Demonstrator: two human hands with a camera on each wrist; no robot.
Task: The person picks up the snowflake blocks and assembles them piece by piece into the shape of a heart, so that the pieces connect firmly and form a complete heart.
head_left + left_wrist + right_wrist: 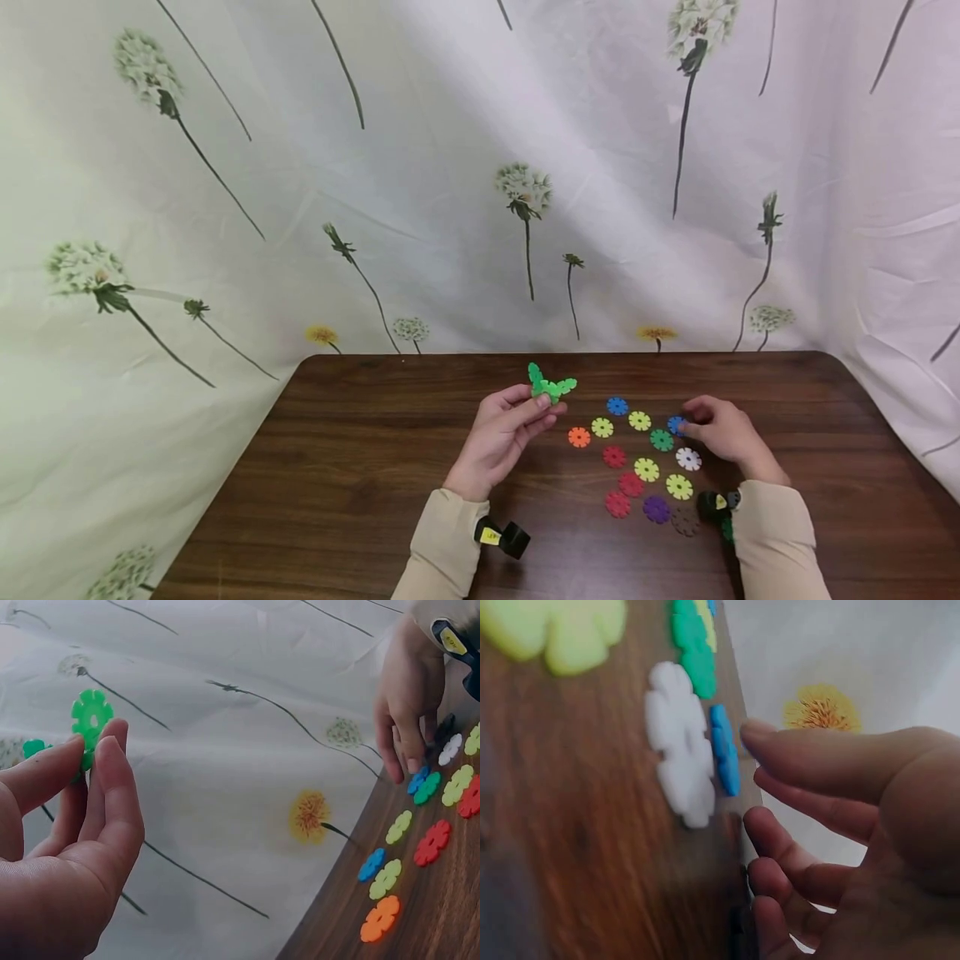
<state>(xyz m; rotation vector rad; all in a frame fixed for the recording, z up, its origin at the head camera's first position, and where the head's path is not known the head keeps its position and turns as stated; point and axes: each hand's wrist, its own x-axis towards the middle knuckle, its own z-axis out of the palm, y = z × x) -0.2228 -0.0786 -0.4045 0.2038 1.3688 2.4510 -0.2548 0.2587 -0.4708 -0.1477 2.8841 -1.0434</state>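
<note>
My left hand (498,437) is raised over the table and pinches a few green notched plastic discs (553,389) joined at angles. In the left wrist view, one green disc (92,716) stands up above the thumb and fingertips; the join is partly hidden by the fingers. My right hand (723,429) reaches down to a blue notched disc (675,423) at the right of the loose discs. In the right wrist view, the thumb tip is right beside this blue disc (724,750), and the fingers are spread and bent, not closed around it.
Loose notched discs lie spread on the dark wooden table (337,475): an orange one (579,437), another blue (617,406), a green (661,440), a white (688,459), a purple (656,509), a brown (686,522), several yellow and red. A dandelion-print curtain (450,208) hangs behind.
</note>
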